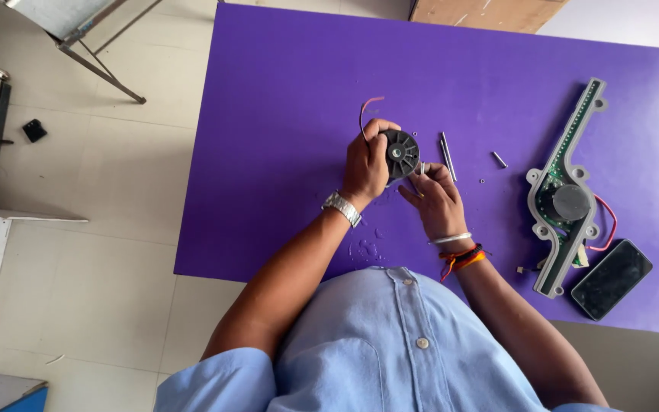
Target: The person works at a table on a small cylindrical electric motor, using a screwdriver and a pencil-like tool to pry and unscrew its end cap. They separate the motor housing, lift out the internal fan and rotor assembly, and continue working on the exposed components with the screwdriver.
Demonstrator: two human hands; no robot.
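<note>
Head view
Left hand: the left hand [366, 162] is curling its fingers around a round black motor part [400, 153], gripping it above the purple table [284, 114], its ribbed face turned up toward the camera.
Motor wire: a thin pink wire [368, 111] is arching up from behind the left hand.
Right hand: the right hand [436, 200] is sitting just beside the motor part, its fingertips pinching together at the part's lower edge; what they are pinching is too small to tell.
Loose parts: two slim metal rods [447, 155] are lying just right of the hands, with a short pin [499, 159] farther right.
Housing: a grey plastic housing with a green circuit board [566, 191] is lying well apart to the right.
Phone: a dark phone [612, 278] is resting near the housing's lower end.
</note>
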